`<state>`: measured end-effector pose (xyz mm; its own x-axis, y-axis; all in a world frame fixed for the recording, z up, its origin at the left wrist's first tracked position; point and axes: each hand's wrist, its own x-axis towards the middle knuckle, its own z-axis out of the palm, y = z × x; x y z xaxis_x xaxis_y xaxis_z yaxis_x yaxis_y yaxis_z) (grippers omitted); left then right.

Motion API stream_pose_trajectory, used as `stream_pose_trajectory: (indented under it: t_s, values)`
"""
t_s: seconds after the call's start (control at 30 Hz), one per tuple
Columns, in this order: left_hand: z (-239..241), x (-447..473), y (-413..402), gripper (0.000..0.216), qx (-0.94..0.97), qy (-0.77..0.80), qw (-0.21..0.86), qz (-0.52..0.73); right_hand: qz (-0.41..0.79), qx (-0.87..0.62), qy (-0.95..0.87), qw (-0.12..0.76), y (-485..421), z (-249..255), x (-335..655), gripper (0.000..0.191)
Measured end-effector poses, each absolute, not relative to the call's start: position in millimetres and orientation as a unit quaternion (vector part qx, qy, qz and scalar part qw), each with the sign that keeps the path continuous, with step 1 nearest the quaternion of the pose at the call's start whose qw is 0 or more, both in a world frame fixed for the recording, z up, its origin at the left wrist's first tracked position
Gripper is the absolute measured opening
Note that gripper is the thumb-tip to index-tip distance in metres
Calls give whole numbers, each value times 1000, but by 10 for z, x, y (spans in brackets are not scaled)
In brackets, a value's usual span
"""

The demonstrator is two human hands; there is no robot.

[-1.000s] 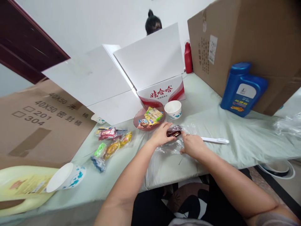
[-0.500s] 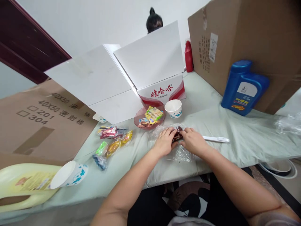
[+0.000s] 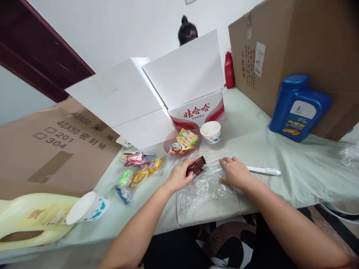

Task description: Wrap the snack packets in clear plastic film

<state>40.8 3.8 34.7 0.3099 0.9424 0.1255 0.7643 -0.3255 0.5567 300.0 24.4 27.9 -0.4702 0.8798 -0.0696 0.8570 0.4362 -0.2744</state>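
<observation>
My left hand (image 3: 179, 177) is closed around small dark brown snack packets (image 3: 196, 167), apparently two, held just left of a clear plastic bag (image 3: 206, 186). The bag lies crumpled and flattened on the cloth. On its right side rests my right hand (image 3: 233, 172), fingers spread and touching the plastic. A white stick-like tool (image 3: 265, 170) lies right of that hand, its near end hidden behind the wrist. Beyond the hands are a pinkish clear bowl (image 3: 168, 144) of wrapped snacks and a white paper cup (image 3: 211, 132) with blue leaves.
Bagged snacks (image 3: 140, 173) lie at left, near a tipped paper cup (image 3: 88, 207) and a pale yellow jug (image 3: 33, 220). A white carton (image 3: 196, 112) with raised flaps stands behind. At right are a blue oil bottle (image 3: 298, 108) and a large cardboard box (image 3: 269, 56). A person's head (image 3: 187, 31) shows behind the carton.
My left hand has drawn the brown packets leftward, away from my right hand. The plastic bag, formerly bunched under both hands, now lies more spread out. My right hand has opened.
</observation>
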Motion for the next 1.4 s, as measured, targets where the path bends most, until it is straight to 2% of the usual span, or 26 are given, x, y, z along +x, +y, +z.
stream_pose_trajectory:
  t_s: [0.07,0.13,0.23,0.4,0.47,0.6,0.63,0.77,0.87,0.9,1.0,1.07,1.13,1.23,1.4]
  values:
    - [435,270,118,44,734,544,272,302,132,-511,-848,44,238,276,2993,69]
    - [576,142,272,41,670,558,294,392,127,-511,-849,40,231,279,2984,66]
    - [811,-16,608,43,574,645,213,457,123,-511,-850,32,222,291,2975,66]
    - [1007,-126,1088,37,548,699,151,434,107,-500,-859,33,226,276,2987,65]
    - [1015,-82,1090,32,550,707,115,430,95,-489,-866,42,229,246,2992,65]
    - [938,186,606,15,651,641,-38,404,77,-477,-873,66,217,203,2992,66]
    - [893,272,403,15,712,593,-29,375,77,-471,-875,78,210,210,2999,65]
    - [608,501,-443,26,873,441,131,160,123,-419,-888,145,174,340,3103,50]
    - [358,437,-876,46,871,461,133,103,222,-324,-909,143,144,454,3238,43]
    - [287,377,-967,42,869,466,128,105,252,-286,-916,121,129,473,3277,46]
    - [142,171,-1129,6,859,470,140,150,272,-230,-933,44,52,457,3347,59]
    - [98,66,-1189,12,843,475,163,195,244,-250,-937,27,-26,415,3364,65]
    - [77,3,-1238,14,821,485,185,237,226,-270,-935,36,-109,388,3385,57]
    - [58,-44,-1305,13,774,522,224,280,253,-247,-934,57,-206,422,3462,25]
    - [96,-83,-1288,11,672,582,331,317,377,-242,-894,27,-206,583,3611,21]
